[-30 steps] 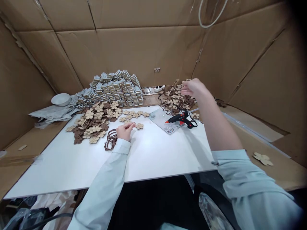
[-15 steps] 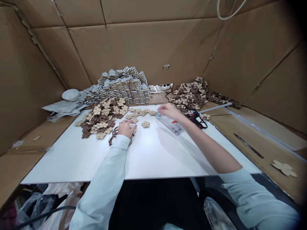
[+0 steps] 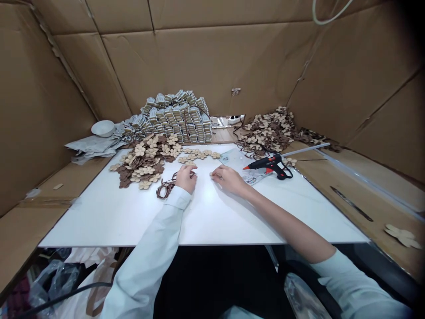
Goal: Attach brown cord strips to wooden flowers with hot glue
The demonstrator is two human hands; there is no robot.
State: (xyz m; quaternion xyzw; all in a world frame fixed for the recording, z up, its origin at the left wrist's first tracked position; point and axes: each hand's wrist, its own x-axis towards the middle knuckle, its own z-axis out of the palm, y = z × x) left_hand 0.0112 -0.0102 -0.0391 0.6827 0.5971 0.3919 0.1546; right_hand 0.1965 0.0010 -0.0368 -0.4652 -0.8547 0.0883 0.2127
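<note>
My left hand (image 3: 186, 178) is curled over the table, fingers closed on a looped brown cord (image 3: 165, 188) that trails out to its left; part of the cord is hidden under the palm. To the right, my right hand (image 3: 229, 179) pinches a small beige flower piece (image 3: 211, 174) at its fingertips, just above the white tabletop. A short row of beige flower pieces (image 3: 201, 154) lies beyond both hands. Behind my right hand rests a black and orange glue gun (image 3: 267, 164), its tip pointing left over a clear printed plastic sheet (image 3: 234, 157).
A heap of beige and brown flowers (image 3: 142, 161) is at the left, with stacked small silvery packets (image 3: 179, 119) behind it. More flowers with cords (image 3: 268, 130) pile up back right. A white bowl (image 3: 102, 128), a thin blade (image 3: 352, 204) and cardboard walls (image 3: 232, 62) surround the table.
My right hand has come back from the plastic sheet toward my left hand and now pinches a flower. The single flower no longer shows on the table. The view has shifted slightly.
</note>
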